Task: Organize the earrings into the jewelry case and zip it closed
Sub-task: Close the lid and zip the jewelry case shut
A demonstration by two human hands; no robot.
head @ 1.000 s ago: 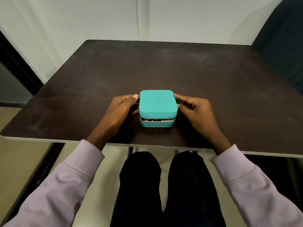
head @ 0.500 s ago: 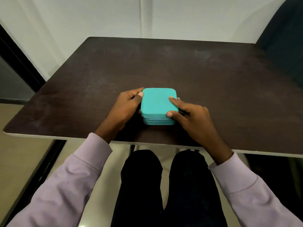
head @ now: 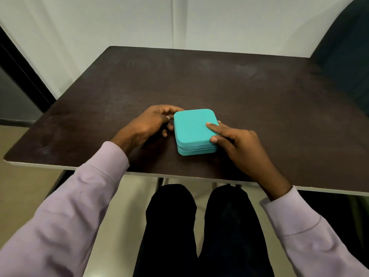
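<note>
Right hand (head: 239, 148) gripping teal case (head: 191, 128) corner, left hand (head: 147, 124) at left edge, hold unclear

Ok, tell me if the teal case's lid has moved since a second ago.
Yes. Against the base resting on the table, the lid has come down, closing the front gap.

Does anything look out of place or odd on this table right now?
Nothing stands out. The teal jewelry case sits flat on the table, lid down and square with its base. The right hand holds its near corner, and the left hand is at its left side.
</note>
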